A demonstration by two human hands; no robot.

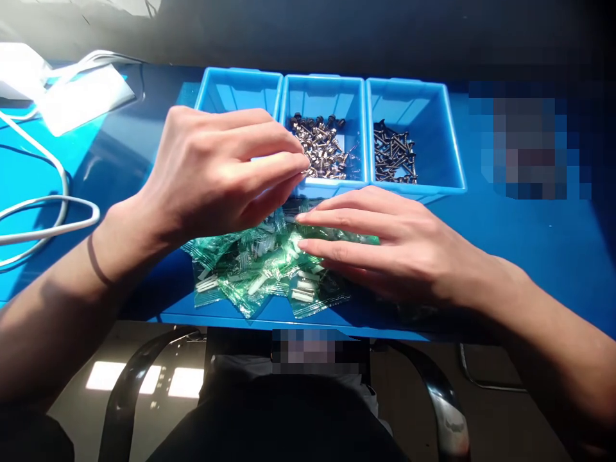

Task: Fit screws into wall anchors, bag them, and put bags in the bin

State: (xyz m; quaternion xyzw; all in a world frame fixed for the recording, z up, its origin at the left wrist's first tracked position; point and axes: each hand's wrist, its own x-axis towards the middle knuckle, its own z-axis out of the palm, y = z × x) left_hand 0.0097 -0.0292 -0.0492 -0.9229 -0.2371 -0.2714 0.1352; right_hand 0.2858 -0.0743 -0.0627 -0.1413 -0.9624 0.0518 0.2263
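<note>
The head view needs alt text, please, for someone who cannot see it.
A left hand, fingertips together, is at the middle of three blue bins, which holds metal fasteners; the right hand is over green-tinted plastic packets in front.

Sunny desk, dim room

So there's a blue table [520, 256] with white cables [62, 186] looping over its left side. Pretty dark grey wall [337, 38] behind it. Bright sun patches hit the shiny floor [158, 410], next to a chair [122, 398] with glossy black arms.
</note>
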